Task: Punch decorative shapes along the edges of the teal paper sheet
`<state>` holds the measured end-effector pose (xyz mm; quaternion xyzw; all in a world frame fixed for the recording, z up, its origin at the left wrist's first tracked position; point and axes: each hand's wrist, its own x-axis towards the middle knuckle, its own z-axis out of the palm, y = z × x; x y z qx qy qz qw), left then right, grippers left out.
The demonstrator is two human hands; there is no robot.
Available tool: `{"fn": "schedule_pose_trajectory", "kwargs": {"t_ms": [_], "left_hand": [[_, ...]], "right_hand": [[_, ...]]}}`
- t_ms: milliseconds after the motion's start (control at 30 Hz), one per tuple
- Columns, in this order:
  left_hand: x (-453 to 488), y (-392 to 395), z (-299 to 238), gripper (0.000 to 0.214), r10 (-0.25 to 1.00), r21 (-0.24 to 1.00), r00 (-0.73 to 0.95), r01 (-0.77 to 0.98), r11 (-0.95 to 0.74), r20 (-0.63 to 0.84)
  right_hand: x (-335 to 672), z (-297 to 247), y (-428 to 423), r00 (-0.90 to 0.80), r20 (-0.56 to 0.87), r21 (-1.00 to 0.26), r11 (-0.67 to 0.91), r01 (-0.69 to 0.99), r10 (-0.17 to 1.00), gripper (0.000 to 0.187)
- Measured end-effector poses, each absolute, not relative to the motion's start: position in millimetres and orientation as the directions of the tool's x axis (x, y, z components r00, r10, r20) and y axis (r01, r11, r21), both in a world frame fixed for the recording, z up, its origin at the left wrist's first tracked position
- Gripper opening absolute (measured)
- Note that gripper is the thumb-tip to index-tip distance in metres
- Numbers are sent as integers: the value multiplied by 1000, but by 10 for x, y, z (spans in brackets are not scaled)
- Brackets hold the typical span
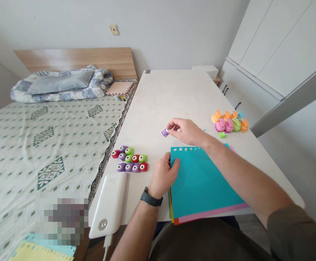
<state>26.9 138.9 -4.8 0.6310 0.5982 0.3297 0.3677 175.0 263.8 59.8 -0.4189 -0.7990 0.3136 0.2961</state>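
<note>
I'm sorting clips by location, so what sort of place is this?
Probably a bedroom in a home: a bed with a wooden headboard is on the left, and white cupboards are on the right.

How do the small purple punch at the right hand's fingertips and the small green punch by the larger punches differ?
The small purple plastic punch is pinched by the right hand; the small green plastic punch lies untouched. The purple one is apart from other punches, while the green one sits beside larger, multicoloured punches. Both are small.
</note>
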Motion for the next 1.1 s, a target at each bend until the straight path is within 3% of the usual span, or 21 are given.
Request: {"fn": "schedule_pose_trajectory", "kwargs": {"t_ms": [267,433,633,733,933,1100], "left_hand": [[281,1378,15,27,998,885,50,465,6,-33],[282,1385,1,25,997,894,53,447,22,-51],[281,1391,-19,25,997,889,52,456,35,-66],[294,1389,5,24,996,906,16,417,68,-82],[322,1384,44,23,996,916,-9,392,83,-87],[328,1375,52,23,996,923,1,376,80,-87]], "right_hand": [[2755,323,2454,-370,50,-959,148,242,928,27],[3065,171,2330,-364,-49,-994,-12,104,930,30],[3188,102,2310,-346,-68,-998,-69,10,936,40],[3259,57,2325,-332,-96,-995,-88,38,938,52],[3354,-29,2337,-345,-37,-981,31,191,938,48],[3357,9,2324,-393,-13,-895,164,414,920,45]]}}
